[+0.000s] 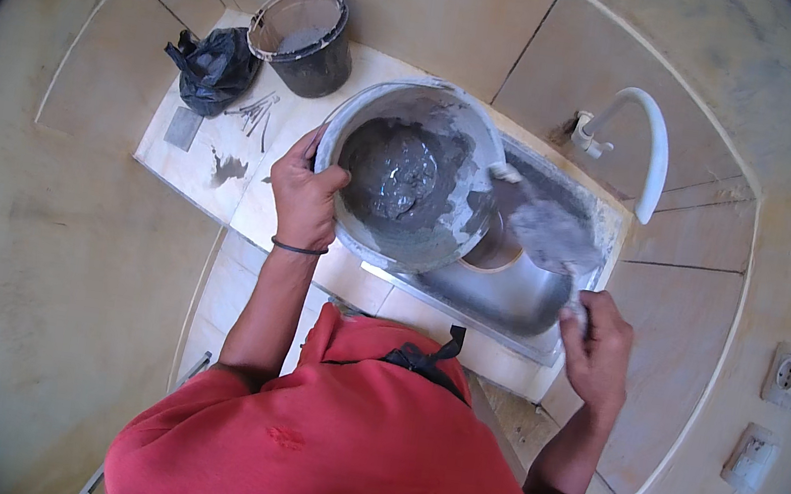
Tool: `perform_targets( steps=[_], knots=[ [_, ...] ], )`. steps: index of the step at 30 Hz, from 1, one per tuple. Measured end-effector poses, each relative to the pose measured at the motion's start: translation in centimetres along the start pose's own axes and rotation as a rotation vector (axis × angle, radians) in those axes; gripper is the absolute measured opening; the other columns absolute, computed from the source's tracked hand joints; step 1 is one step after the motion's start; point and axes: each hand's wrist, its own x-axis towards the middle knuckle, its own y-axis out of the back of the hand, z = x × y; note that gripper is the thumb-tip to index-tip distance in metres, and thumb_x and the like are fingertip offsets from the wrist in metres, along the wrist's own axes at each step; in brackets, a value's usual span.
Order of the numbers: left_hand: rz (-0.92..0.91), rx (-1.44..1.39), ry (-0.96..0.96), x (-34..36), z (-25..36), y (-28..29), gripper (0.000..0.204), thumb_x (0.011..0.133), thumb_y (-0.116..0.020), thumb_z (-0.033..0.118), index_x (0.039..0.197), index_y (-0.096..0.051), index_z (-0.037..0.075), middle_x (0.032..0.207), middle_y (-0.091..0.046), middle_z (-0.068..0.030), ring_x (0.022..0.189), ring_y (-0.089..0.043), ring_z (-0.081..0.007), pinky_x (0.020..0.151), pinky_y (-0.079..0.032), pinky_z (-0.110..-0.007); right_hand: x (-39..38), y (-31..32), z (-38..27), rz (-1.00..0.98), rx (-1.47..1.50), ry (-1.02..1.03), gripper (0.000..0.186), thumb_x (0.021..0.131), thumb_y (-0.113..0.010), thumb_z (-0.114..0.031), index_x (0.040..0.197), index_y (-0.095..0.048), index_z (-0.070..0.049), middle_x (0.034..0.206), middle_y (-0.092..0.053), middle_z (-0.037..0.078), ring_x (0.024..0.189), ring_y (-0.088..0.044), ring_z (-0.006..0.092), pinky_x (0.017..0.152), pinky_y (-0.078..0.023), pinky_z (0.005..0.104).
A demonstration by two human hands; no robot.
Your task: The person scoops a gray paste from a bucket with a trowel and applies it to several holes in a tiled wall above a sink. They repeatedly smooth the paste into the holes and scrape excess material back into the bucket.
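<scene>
My left hand [310,194] is wrapped round the left side of a grey bucket [480,153], its thumb over the rim. The bucket leans toward me, so its inside shows. Wet grey mortar [405,173] lies at the bottom, with a shiny watery patch in the middle, and smears coat the wall. My right hand [597,346] grips the handle of a mortar-caked trowel [555,236]. The trowel's blade is blurred by motion, over the sink to the right of the bucket and apart from it.
Beneath the bucket and trowel is a steel sink [519,298] set in a pale counter [258,194]. A white curved tap [656,146] rises at its far right. A dark bucket [314,66], a black plastic bag [213,73] and thin loose sticks [258,114] stand back left. Tiled walls surround the counter.
</scene>
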Motion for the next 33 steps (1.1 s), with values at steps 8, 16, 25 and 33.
perform_targets(
  steps=[8, 16, 25, 33],
  knots=[
    [-0.114, 0.189, -0.151, -0.3, -0.4, 0.8, 0.059, 0.069, -0.053, -0.012, 0.127, -0.064, -0.009, 0.123, -0.067, -0.0149, 0.115, -0.064, -0.0207, 0.105, -0.045, -0.029, -2.0, -8.4, -0.1, 0.017, -0.366, 0.087, 0.022, 0.089, -0.075, -0.015, 0.098, -0.060, -0.002, 0.089, -0.059, 0.013, 0.071, -0.064, 0.0304, 0.063, -0.051, 0.0430],
    [-0.176, 0.174, -0.206, -0.5, 1.3, 2.3, 0.060, 0.068, -0.050, -0.012, 0.126, -0.065, -0.009, 0.129, -0.064, -0.0165, 0.122, -0.062, -0.0225, 0.109, -0.043, -0.031, -2.8, -9.1, -0.4, 0.024, -0.242, -0.049, 0.026, 0.087, -0.078, -0.015, 0.098, -0.057, -0.003, 0.088, -0.058, 0.012, 0.070, -0.063, 0.0278, 0.063, -0.052, 0.0391],
    [-0.114, 0.167, -0.144, 0.6, 2.3, 3.3, 0.056, 0.069, -0.053, -0.011, 0.124, -0.065, -0.011, 0.117, -0.070, -0.0139, 0.108, -0.067, -0.0194, 0.100, -0.048, -0.028, -2.0, -10.5, 3.0, 0.272, -0.222, 0.092, 0.031, 0.081, -0.080, -0.008, 0.100, -0.056, -0.002, 0.103, -0.059, 0.018, 0.086, -0.065, 0.0367, 0.069, -0.053, 0.0427],
    [-0.091, 0.033, 0.012, 2.9, 2.5, 4.0, 0.067, 0.064, -0.057, -0.016, 0.132, -0.060, -0.013, 0.123, -0.069, -0.0146, 0.106, -0.067, -0.0203, 0.098, -0.050, -0.030, -2.4, -15.0, 5.7, 0.247, -0.051, -0.072, 0.026, 0.081, -0.070, 0.005, 0.100, -0.054, 0.000, 0.102, -0.052, 0.017, 0.093, -0.058, 0.0329, 0.077, -0.050, 0.0372]
  ],
)
